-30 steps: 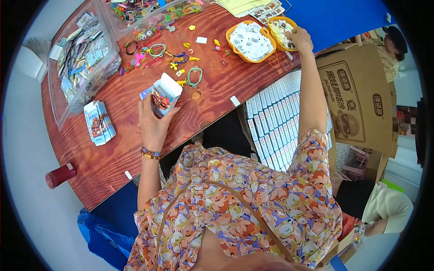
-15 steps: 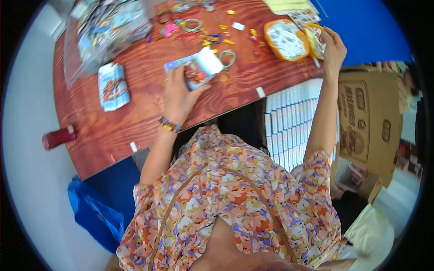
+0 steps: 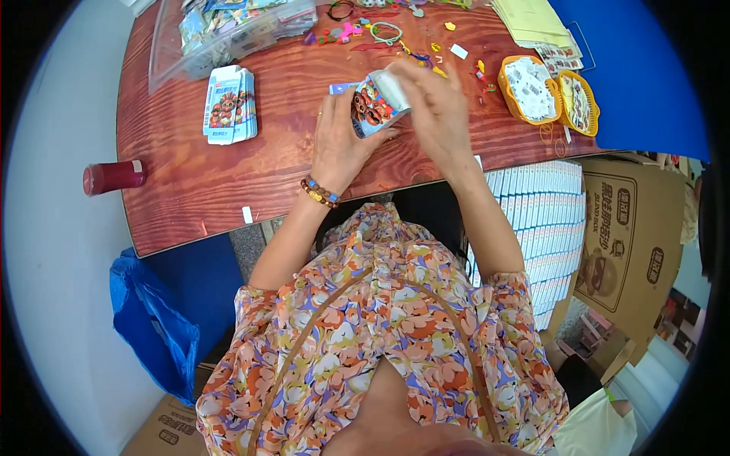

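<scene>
My left hand (image 3: 337,140), with a bead bracelet on the wrist, grips a small printed carton (image 3: 375,102) above the red-brown wooden table (image 3: 281,167). My right hand (image 3: 435,106) rests its fingers on the carton's open top end. The carton shows a colourful cartoon print and a white inner flap. Whether the right hand holds something small at the opening is hidden by the fingers.
A stack of flat printed cartons (image 3: 230,102) lies to the left. A clear plastic bin (image 3: 228,30), scattered small colourful pieces (image 3: 388,34), two yellow trays (image 3: 547,95), paper sheets (image 3: 532,19), a red cylinder (image 3: 114,176), white boxes in a cardboard case (image 3: 540,235), a blue bag (image 3: 156,327).
My right hand has come back from the yellow trays to the carton's top. My left hand has kept hold of the carton, which now sits closer to the table's near edge.
</scene>
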`<state>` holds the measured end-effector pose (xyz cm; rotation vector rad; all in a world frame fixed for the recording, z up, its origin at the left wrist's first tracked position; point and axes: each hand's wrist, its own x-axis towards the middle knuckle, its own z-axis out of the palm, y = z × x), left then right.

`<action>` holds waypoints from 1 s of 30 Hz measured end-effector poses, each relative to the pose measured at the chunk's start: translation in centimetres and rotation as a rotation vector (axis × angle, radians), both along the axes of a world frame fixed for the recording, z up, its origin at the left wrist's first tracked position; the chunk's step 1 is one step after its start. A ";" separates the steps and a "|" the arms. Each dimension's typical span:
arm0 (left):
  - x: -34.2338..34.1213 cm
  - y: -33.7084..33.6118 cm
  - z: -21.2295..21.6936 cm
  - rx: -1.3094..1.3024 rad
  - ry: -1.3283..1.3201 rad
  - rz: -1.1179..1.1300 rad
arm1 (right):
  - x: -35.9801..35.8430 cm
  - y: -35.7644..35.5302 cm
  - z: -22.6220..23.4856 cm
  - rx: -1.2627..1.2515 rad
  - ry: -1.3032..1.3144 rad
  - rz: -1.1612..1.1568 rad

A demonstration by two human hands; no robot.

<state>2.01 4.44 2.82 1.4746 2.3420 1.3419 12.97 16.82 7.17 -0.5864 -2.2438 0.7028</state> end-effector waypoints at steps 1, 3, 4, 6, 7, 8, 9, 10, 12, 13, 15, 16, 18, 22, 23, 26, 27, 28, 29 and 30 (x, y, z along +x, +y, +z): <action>-0.1 -0.1 0.0 0.001 -0.003 0.009 | 0.4 0.0 0.4 -0.055 0.099 -0.023; 0.0 0.0 0.2 -0.011 -0.038 0.025 | 1.7 -0.3 -0.7 0.032 0.115 -0.062; 0.1 0.1 0.2 -0.008 -0.041 0.032 | 2.2 -0.6 -1.1 0.116 0.133 -0.107; 0.3 0.4 0.2 -0.012 -0.064 0.022 | 2.4 -2.2 -1.2 0.194 0.047 -0.119; 0.4 0.6 -0.1 -0.012 -0.065 0.021 | 2.2 -2.8 -2.0 0.161 0.074 -0.141; 0.5 0.7 -0.4 0.008 -0.051 0.035 | 1.9 -3.4 -2.6 0.126 0.102 -0.163; 0.5 0.8 -0.6 0.026 -0.036 0.049 | 1.7 -3.8 -2.9 0.021 0.098 -0.127; 0.6 0.9 -0.8 0.023 -0.033 0.049 | 1.5 -4.0 -3.2 0.018 0.100 -0.128; 0.7 1.1 -0.8 0.051 -0.028 0.063 | 0.7 -4.2 -2.8 -0.093 0.183 -0.086; 0.7 0.9 -0.6 0.046 -0.024 0.061 | 0.7 -4.2 -2.9 -0.098 0.187 -0.088; 0.7 0.6 0.3 -0.011 -0.067 0.051 | 0.7 -3.5 -3.3 -0.109 0.201 -0.037; 0.3 0.4 0.6 -0.015 -0.062 0.052 | 0.9 -2.9 -3.6 -0.113 0.206 -0.036; -1.1 -0.6 1.1 0.020 -0.126 -0.085 | 1.7 -1.7 -3.9 -0.475 0.226 0.076; -2.2 -1.4 2.2 0.088 -0.785 -0.289 | 2.9 -0.4 -3.1 -0.600 0.133 0.298; -2.2 -1.4 2.2 0.129 -0.638 -0.302 | 2.9 -0.3 -2.7 -0.671 0.136 0.335; -1.9 -2.0 2.0 0.231 -0.611 -0.329 | 2.7 -0.5 -2.2 -0.674 0.222 0.377; -2.1 -2.0 1.9 0.228 -0.614 -0.330 | 2.8 -0.6 -2.3 -0.676 0.222 0.374; -2.4 -2.1 1.7 0.185 -0.498 -0.352 | 2.8 -0.6 -2.4 -0.761 0.280 0.398; -2.6 -2.2 1.9 0.140 -0.382 -0.369 | 2.8 -0.6 -2.6 -0.848 0.338 0.425; -2.6 -2.2 2.1 0.137 -0.383 -0.367 | 2.9 -0.3 -2.6 -0.852 0.338 0.426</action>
